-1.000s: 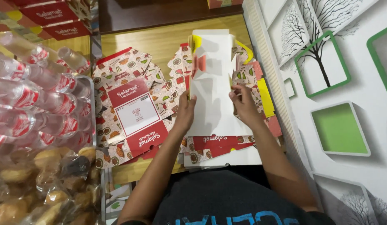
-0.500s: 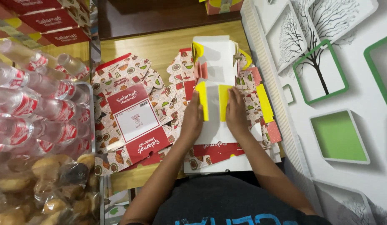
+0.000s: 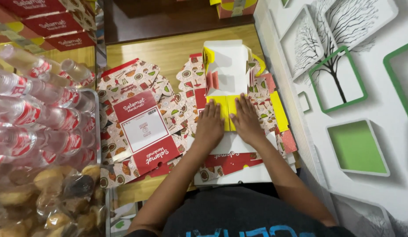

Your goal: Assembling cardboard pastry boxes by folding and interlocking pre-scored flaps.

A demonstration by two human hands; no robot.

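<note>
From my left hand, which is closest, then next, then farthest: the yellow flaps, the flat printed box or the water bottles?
1. Yellow flaps: under the left hand, touching.
2. Flat printed box: on the table, further left.
3. Water bottles: stacked at the far left edge.

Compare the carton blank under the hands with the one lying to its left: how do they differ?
The carton under the hands is partly folded, white inside up, yellow flaps pressed flat by the left hand and right hand. The flat blank lies unfolded, printed side up, untouched. Both show the same red, food-patterned print and rest on the wooden table.
</note>
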